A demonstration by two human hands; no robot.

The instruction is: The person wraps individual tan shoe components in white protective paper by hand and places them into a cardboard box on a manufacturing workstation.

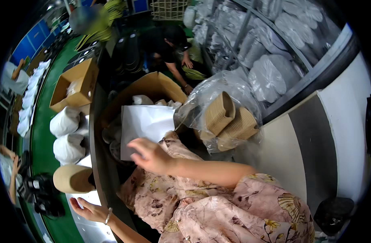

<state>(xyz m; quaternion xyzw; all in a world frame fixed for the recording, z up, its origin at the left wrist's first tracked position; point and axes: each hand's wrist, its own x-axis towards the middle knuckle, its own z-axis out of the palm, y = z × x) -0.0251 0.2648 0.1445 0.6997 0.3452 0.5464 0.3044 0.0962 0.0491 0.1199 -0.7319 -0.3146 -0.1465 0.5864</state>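
- Our right hand reaches across the body from the right, fingers loosely spread and open, touching the lower edge of a white sheet; we cannot tell whether the thumb pinches it, since the underside of the hand is hidden.
- The white sheet stands tilted inside a large brown cardboard box, and its lower corner is covered by our hand.
- What fills the box behind the sheet is hard to make out: pale rounded shapes, partly hidden.
- Our left hand lies low at the left, palm up and open, holding nothing, with a bracelet at the wrist; its forearm is cut off by the lower edge.
- Just above that hand sits a tan rounded bowl-like thing, its shape blurred toward the rim.
- Our floral-patterned clothing fills the lower middle and blocks the view of whatever lies beneath.
- To the right of the box, a clear plastic bag holds two tan ribbed containers; the glare on the plastic makes their edges uncertain.
- White bagged bundles lie on the green worktop to the left, beside a smaller open cardboard box.
- Behind the big box another person in dark clothing bends down, with a hand near its far rim.
- Shelves at upper right carry stacks wrapped in plastic, too distorted to identify.
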